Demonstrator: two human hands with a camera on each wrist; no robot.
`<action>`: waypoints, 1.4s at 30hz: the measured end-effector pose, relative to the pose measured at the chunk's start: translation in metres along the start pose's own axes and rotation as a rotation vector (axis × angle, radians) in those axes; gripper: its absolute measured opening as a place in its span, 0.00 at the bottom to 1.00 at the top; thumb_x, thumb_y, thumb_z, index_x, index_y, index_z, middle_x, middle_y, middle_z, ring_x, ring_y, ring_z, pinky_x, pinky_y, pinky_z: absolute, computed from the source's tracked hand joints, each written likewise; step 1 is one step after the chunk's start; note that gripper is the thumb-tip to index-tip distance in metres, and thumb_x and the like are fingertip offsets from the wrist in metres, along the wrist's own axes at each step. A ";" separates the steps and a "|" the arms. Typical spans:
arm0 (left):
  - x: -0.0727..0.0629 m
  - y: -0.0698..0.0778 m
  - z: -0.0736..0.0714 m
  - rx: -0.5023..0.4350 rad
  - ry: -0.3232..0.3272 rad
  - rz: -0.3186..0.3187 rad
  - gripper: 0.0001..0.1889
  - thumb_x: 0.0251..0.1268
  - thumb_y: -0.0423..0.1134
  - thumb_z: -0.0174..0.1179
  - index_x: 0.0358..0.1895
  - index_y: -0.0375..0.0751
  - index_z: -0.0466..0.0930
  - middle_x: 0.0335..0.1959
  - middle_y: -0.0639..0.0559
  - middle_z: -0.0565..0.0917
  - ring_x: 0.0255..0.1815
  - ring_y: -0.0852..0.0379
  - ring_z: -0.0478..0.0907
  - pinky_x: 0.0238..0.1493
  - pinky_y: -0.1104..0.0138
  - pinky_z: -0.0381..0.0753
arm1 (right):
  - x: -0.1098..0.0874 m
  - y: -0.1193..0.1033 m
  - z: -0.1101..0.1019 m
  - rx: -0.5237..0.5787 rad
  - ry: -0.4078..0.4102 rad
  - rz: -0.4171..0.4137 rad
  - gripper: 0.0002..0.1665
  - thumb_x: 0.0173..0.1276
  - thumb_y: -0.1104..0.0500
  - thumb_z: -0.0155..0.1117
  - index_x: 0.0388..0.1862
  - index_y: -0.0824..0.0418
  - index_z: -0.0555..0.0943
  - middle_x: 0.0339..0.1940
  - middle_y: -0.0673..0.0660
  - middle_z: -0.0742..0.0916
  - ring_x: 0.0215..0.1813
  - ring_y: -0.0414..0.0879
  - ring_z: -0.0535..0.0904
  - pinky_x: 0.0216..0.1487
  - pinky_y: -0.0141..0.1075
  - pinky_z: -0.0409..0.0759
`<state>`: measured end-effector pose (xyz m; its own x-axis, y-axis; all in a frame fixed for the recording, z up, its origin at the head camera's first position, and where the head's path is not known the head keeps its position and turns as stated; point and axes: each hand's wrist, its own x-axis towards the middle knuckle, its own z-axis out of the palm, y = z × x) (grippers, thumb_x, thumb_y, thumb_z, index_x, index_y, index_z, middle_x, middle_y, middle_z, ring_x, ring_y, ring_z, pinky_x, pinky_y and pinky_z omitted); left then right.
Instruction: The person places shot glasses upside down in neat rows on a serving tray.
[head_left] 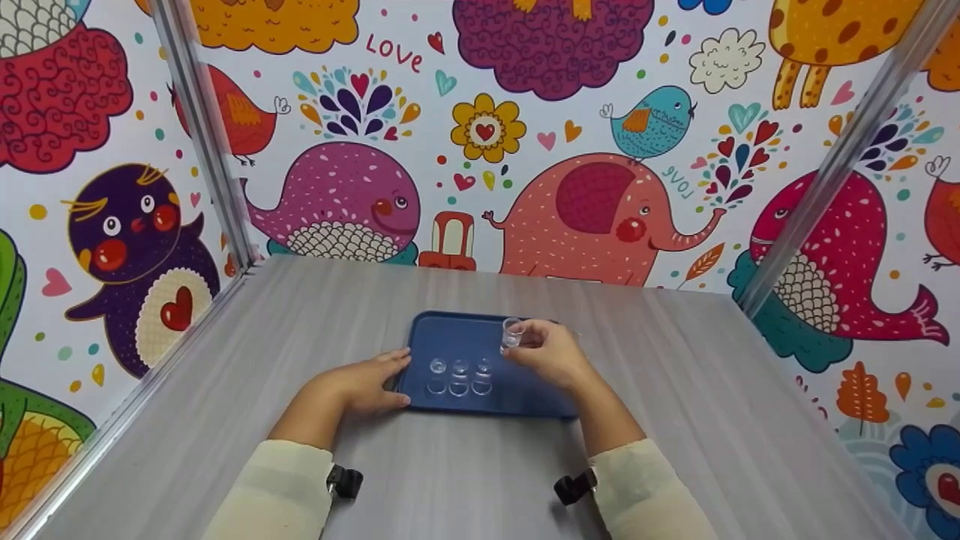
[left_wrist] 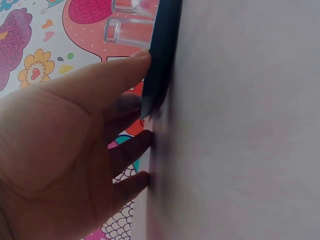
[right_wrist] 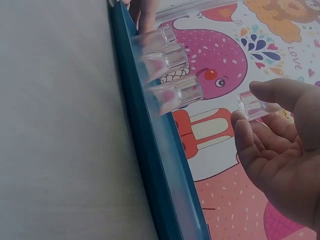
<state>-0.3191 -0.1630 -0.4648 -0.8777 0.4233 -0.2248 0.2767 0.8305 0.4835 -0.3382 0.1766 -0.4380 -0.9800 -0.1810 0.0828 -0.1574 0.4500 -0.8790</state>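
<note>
My right hand (head_left: 551,356) pinches a small clear shot glass (head_left: 511,335) between thumb and fingers, held above the right half of the blue tray (head_left: 480,409). In the right wrist view the held glass (right_wrist: 252,105) is apart from the others. Three more clear glasses (head_left: 460,379) stand in a row on the left half of the tray, their thick ends up. My left hand (head_left: 367,382) lies at the tray's left edge. In the left wrist view its thumb (left_wrist: 115,77) touches the tray rim (left_wrist: 162,55), and the other fingers are spread and fairly straight.
The tray lies on a grey wood-grain table (head_left: 450,480). Patterned cartoon panels (head_left: 352,202) stand behind and at both sides, joined by metal posts (head_left: 202,127). Black devices (head_left: 345,482) are strapped at both wrists.
</note>
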 end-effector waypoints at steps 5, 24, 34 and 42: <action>0.001 -0.001 0.000 0.001 -0.001 -0.010 0.42 0.75 0.51 0.67 0.85 0.41 0.60 0.90 0.49 0.56 0.90 0.40 0.54 0.87 0.41 0.57 | -0.001 0.003 -0.002 0.015 0.003 -0.037 0.16 0.65 0.59 0.80 0.51 0.57 0.89 0.41 0.55 0.91 0.42 0.46 0.86 0.47 0.35 0.88; -0.002 0.000 0.000 -0.007 0.001 -0.016 0.42 0.75 0.51 0.67 0.86 0.43 0.60 0.90 0.51 0.56 0.90 0.40 0.54 0.88 0.41 0.56 | -0.002 0.012 -0.002 -0.014 0.062 -0.062 0.19 0.67 0.53 0.81 0.56 0.50 0.91 0.36 0.53 0.85 0.39 0.46 0.79 0.37 0.31 0.79; -0.002 0.000 -0.001 -0.011 -0.002 0.013 0.43 0.75 0.50 0.68 0.85 0.39 0.60 0.90 0.48 0.57 0.90 0.40 0.54 0.88 0.42 0.57 | 0.000 0.025 0.006 -0.102 -0.095 -0.032 0.24 0.64 0.63 0.80 0.59 0.63 0.88 0.45 0.56 0.91 0.45 0.46 0.84 0.47 0.34 0.87; -0.001 0.000 -0.001 -0.015 -0.005 0.011 0.43 0.74 0.50 0.68 0.85 0.40 0.60 0.90 0.48 0.56 0.90 0.40 0.54 0.87 0.42 0.57 | 0.000 0.031 0.008 -0.122 -0.132 0.015 0.24 0.64 0.60 0.81 0.59 0.60 0.88 0.49 0.54 0.91 0.48 0.47 0.84 0.53 0.38 0.89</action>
<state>-0.3188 -0.1640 -0.4638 -0.8728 0.4341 -0.2232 0.2803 0.8201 0.4989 -0.3420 0.1836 -0.4693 -0.9591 -0.2830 0.0011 -0.1646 0.5548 -0.8155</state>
